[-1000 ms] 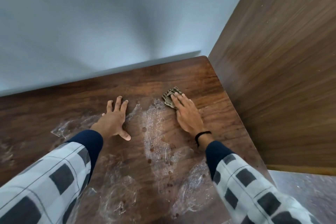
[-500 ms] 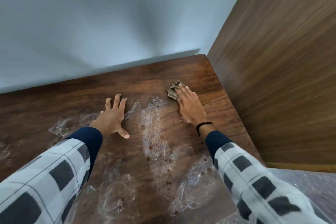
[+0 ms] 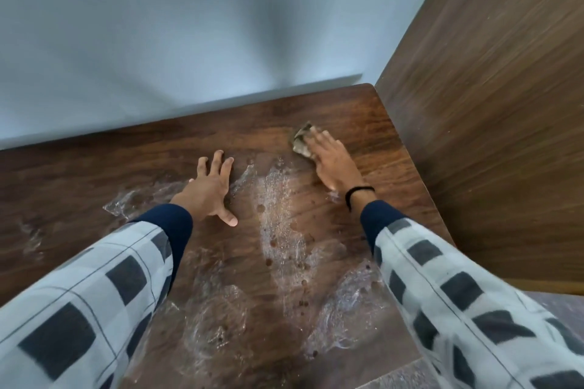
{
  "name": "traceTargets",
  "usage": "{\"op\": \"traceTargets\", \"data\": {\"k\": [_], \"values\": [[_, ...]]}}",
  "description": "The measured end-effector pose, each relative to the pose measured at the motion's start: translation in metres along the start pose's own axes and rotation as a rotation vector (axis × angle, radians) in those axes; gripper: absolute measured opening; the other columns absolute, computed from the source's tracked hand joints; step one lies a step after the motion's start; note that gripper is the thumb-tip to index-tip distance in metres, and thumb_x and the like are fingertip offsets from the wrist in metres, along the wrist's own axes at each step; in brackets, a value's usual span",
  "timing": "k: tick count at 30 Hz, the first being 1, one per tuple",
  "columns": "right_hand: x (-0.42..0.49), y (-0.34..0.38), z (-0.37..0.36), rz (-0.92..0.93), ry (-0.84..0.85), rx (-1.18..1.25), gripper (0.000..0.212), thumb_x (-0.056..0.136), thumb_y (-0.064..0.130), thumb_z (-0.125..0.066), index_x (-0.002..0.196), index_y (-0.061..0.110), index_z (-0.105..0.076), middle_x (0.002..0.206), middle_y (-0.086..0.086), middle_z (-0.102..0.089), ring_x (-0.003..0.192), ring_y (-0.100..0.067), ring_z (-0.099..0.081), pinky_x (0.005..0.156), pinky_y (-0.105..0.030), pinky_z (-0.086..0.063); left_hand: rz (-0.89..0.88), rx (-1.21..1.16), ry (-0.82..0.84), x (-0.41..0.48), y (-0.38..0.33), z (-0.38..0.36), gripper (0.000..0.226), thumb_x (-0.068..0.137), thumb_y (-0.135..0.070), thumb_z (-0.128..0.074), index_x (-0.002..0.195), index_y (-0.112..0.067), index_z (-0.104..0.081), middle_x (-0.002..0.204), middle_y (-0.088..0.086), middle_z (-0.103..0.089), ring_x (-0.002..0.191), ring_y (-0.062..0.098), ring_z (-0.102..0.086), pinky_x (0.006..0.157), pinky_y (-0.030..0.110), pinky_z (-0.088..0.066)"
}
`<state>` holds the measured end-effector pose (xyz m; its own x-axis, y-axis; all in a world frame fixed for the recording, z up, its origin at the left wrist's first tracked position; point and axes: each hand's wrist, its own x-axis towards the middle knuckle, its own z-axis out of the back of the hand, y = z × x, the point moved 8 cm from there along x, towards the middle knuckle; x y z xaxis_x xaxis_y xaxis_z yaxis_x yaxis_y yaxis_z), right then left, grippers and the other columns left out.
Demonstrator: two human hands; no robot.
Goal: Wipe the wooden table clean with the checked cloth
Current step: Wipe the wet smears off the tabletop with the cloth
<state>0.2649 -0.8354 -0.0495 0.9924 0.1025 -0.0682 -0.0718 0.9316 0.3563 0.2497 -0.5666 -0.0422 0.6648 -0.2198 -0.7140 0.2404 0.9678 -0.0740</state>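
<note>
Checked cloth (image 3: 301, 143) sits bunched near the bench's (image 3: 94, 167) far right corner, pressed down by the right hand's (image 3: 335, 167) straight fingers (image 3: 319, 145). Left hand (image 3: 210, 191) braces flat, fingers spread, grasping nothing. Overlapping strokes back through the foamy streaks (image 3: 278, 205), under even pressure, should serve best.

I see soft, even light. A dark shadow band falls on the wall (image 3: 278, 25) at 12 o'clock. The table (image 3: 94, 167) glints at 6 o'clock. The right hand (image 3: 331, 164) is motion-blurred.
</note>
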Motion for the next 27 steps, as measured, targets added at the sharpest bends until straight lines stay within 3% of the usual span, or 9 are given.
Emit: {"op": "traceTargets", "data": {"k": [2,4,6,8,11,14,17,22,27], "values": [[0.013,-0.007,0.003,-0.181,-0.058,0.072,0.06,0.099,0.009,-0.037,0.157,0.023,-0.027,0.166,0.001,-0.013,0.153,-0.023,-0.01,0.123,-0.05,-0.011,0.009,0.005,0.004,0.001,0.002,0.0,0.151,0.056,-0.046,-0.092,0.154,-0.02,0.021,0.157,-0.001,0.036,0.147,0.038,0.022,0.112,0.061,-0.025],[0.007,0.018,-0.009,-0.243,-0.104,0.086,0.063,0.096,0.009,-0.039,0.157,0.021,-0.027,0.167,-0.002,-0.011,0.153,-0.024,-0.008,0.124,-0.052,-0.007,0.011,0.012,0.009,0.002,0.004,0.0,0.152,0.056,-0.047,-0.091,0.153,-0.02,0.023,0.157,-0.001,0.036,0.147,0.038,0.023,0.112,0.061,-0.024],[-0.011,0.058,-0.029,-0.136,-0.088,0.091,0.06,0.099,0.01,-0.038,0.157,0.022,-0.026,0.166,-0.002,-0.011,0.153,-0.025,-0.007,0.122,-0.048,-0.002,0.003,0.014,0.004,0.002,0.004,-0.001,0.153,0.056,-0.048,-0.091,0.153,-0.02,0.023,0.157,0.0,0.036,0.146,0.039,0.023,0.113,0.061,-0.024],[-0.033,0.08,-0.036,0.041,-0.091,0.078,0.052,0.104,0.017,-0.038,0.155,0.023,-0.032,0.165,0.0,-0.02,0.153,-0.024,-0.014,0.123,-0.047,-0.01,-0.006,0.013,0.002,0.002,0.002,-0.001,0.152,0.056,-0.048,-0.091,0.154,-0.02,0.023,0.157,0.0,0.036,0.146,0.039,0.023,0.113,0.06,-0.024],[-0.022,0.057,-0.022,0.182,-0.029,0.004,0.056,0.103,0.013,-0.04,0.156,0.028,-0.028,0.165,0.004,-0.017,0.153,-0.022,-0.013,0.123,-0.047,-0.011,0.005,0.008,0.001,0.001,0.002,-0.001,0.151,0.057,-0.048,-0.091,0.154,-0.02,0.022,0.157,-0.001,0.036,0.147,0.038,0.023,0.113,0.06,-0.024],[0.011,0.023,-0.01,-0.047,-0.043,0.044,0.057,0.102,0.011,-0.037,0.156,0.026,-0.029,0.165,0.005,-0.016,0.153,-0.022,-0.011,0.123,-0.051,-0.012,0.009,-0.008,0.0,0.001,0.002,-0.001,0.151,0.056,-0.046,-0.092,0.154,-0.021,0.021,0.158,-0.001,0.035,0.147,0.037,0.023,0.113,0.061,-0.023],[0.008,0.05,-0.021,-0.214,-0.105,0.108,0.061,0.098,0.009,-0.039,0.156,0.024,-0.029,0.166,0.002,-0.015,0.153,-0.023,-0.009,0.123,-0.052,-0.01,0.004,-0.016,-0.002,0.002,0.004,-0.001,0.153,0.054,-0.044,-0.093,0.154,-0.021,0.02,0.158,-0.002,0.035,0.147,0.037,0.023,0.113,0.062,-0.024],[-0.017,0.082,-0.028,0.136,-0.075,0.053,0.05,0.102,0.02,-0.036,0.152,0.024,-0.038,0.162,0.002,-0.03,0.15,-0.025,-0.023,0.12,-0.047,-0.02,-0.015,-0.025,-0.012,0.001,0.002,-0.002,0.154,0.053,-0.046,-0.093,0.155,-0.02,0.019,0.158,-0.001,0.034,0.147,0.038,0.022,0.113,0.062,-0.024],[0.017,0.047,-0.013,-0.158,-0.125,0.123,0.059,0.095,0.005,-0.043,0.151,0.022,-0.04,0.164,0.002,-0.024,0.151,-0.023,-0.018,0.121,-0.049,-0.017,-0.009,-0.04,-0.014,0.002,0.004,0.001,0.153,0.053,-0.043,-0.094,0.155,-0.021,0.018,0.158,-0.002,0.034,0.147,0.037,0.023,0.113,0.063,-0.025]]}}
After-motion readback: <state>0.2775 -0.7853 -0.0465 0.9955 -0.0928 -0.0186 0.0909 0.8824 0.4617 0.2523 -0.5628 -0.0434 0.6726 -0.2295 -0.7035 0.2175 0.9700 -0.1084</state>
